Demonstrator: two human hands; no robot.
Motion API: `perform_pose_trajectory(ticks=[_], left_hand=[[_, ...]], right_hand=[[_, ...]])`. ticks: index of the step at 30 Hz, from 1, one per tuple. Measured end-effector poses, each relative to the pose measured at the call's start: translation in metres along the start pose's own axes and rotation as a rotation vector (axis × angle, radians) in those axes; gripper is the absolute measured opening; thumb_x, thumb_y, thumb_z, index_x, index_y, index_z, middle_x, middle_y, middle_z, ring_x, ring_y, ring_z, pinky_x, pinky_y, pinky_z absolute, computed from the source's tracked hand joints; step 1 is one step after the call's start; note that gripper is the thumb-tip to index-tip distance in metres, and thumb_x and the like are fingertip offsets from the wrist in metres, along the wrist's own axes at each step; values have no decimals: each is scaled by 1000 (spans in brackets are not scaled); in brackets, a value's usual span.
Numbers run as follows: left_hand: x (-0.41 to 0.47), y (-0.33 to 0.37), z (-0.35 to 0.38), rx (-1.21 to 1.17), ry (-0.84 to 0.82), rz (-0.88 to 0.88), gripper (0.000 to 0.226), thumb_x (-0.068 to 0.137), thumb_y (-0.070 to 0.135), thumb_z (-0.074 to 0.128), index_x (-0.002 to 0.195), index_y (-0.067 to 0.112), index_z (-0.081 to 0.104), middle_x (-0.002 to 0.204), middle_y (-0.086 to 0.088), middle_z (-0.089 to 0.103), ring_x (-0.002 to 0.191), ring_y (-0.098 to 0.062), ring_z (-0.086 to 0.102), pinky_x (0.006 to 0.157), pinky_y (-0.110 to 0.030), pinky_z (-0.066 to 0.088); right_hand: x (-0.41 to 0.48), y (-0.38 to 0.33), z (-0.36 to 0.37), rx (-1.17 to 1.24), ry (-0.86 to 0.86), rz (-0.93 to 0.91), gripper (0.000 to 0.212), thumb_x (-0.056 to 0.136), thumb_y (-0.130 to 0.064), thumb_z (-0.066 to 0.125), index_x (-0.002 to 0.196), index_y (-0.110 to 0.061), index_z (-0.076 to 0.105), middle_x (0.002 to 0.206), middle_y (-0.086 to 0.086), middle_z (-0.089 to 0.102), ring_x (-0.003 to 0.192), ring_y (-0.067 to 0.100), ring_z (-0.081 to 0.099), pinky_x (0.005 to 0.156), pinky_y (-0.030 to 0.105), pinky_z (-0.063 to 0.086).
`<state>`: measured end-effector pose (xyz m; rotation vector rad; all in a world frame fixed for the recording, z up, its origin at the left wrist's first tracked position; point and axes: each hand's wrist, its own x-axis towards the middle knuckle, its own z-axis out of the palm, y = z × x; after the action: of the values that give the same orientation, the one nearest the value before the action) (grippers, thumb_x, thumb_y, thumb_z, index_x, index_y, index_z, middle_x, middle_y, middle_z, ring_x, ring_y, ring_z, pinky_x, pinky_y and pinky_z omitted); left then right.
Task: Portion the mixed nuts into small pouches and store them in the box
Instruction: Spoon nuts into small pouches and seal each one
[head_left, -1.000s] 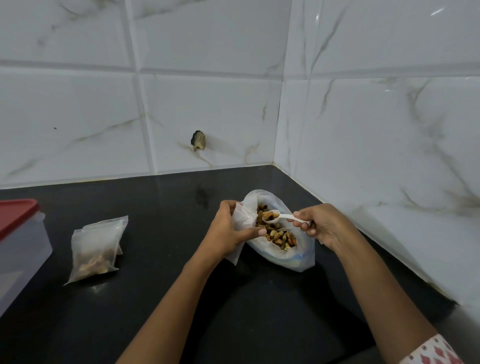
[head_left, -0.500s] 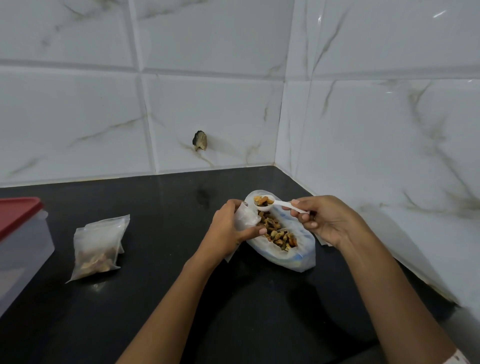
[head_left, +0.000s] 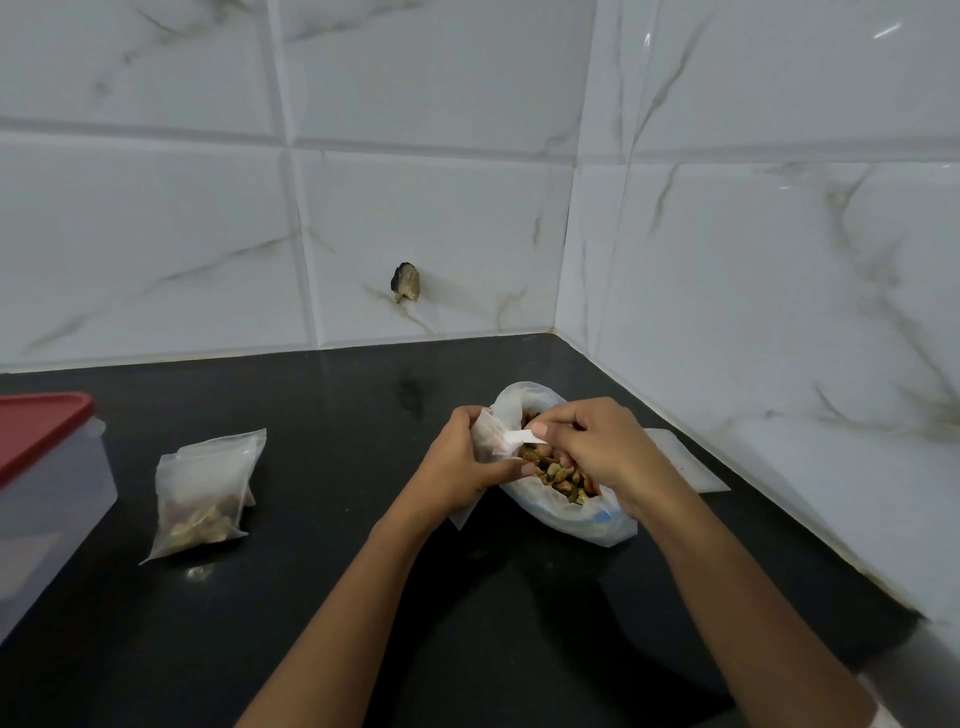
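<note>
Portioning midway: left hand (head_left: 457, 460) is gripping small pouch (head_left: 488, 439) at rim of nut bag (head_left: 571, 517); right hand (head_left: 602, 447) is pinching spoon (head_left: 519, 439) at its mouth. One filled pouch (head_left: 205, 499) is lying left of nut bag, outside box (head_left: 52, 483).

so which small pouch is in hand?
The pouch the left hand grips at the mouth of the big bag; the filled pouch lies alone near the box.

A glossy black stone counter (head_left: 311, 597) fills the lower frame, meeting white marble-veined wall tiles (head_left: 415, 130) in a corner at centre right. A small dark chip (head_left: 405, 282) marks one tile.
</note>
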<state>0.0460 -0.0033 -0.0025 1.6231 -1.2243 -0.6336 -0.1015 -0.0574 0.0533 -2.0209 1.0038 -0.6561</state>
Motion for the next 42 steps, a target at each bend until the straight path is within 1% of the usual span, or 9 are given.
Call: perform_pose_trajectory(ticks=[3,7,11,17,21,25,33,36,42], left_hand=[[0,-1,0,-41,-14,0,65,71,23,80,121,21,39,120,-2,53,106,-15,57,92,-34,50],[2,-4,0,-75,-2,5,62,71,23,80,118,24,39,116,-1,55,106,-17,58,94,-40,50],[1,-3,-1,-113,40,14,59,71,23,79,116,23,41,111,-1,58,102,-16,60,90,-36,52],[-1,2,0,-113,65,37,58,73,22,78,118,23,41,107,8,54,96,-7,57,80,-22,51],[-2,4,2,-110,75,21,58,72,23,78,115,24,40,113,4,54,101,-10,56,83,-24,50],[-5,7,4,-51,61,2,65,73,27,78,124,22,38,119,7,47,111,-10,48,89,-23,44],[-7,13,2,138,28,-77,70,75,26,76,130,22,33,134,-2,44,120,-19,46,98,-35,43],[-8,13,3,179,37,-87,68,75,27,76,129,23,33,131,-2,46,117,-19,47,97,-38,45],[-9,12,5,193,51,-59,62,76,27,74,125,25,35,124,3,45,111,-16,47,94,-36,46]], right_hand=[[-1,1,3,-187,79,-141,18,92,-20,56,98,-19,73,70,-8,63,63,3,51,64,16,39],[-1,3,6,-297,151,-314,19,91,-13,55,97,-16,74,99,1,68,82,8,54,66,4,35],[-2,5,6,-474,208,-584,21,78,-5,55,87,-5,75,87,13,69,80,29,65,72,29,50],[-1,12,9,-594,264,-688,23,62,-1,59,76,-7,76,72,8,68,65,24,66,59,18,43],[-5,9,-1,-416,244,-567,22,83,2,60,95,-9,75,90,7,68,79,13,59,68,0,36],[-8,10,-15,-242,336,-290,20,90,-12,57,103,-15,72,98,3,69,79,6,56,74,12,40],[-25,11,-16,-711,262,-114,28,96,-16,47,119,-13,62,112,5,60,97,17,59,81,24,49],[-33,11,-6,-880,207,-134,30,94,-14,49,123,-14,55,105,2,52,91,15,55,71,22,43],[-34,11,11,-893,176,-164,28,94,-14,49,121,-14,56,113,4,53,99,18,56,74,23,42]])
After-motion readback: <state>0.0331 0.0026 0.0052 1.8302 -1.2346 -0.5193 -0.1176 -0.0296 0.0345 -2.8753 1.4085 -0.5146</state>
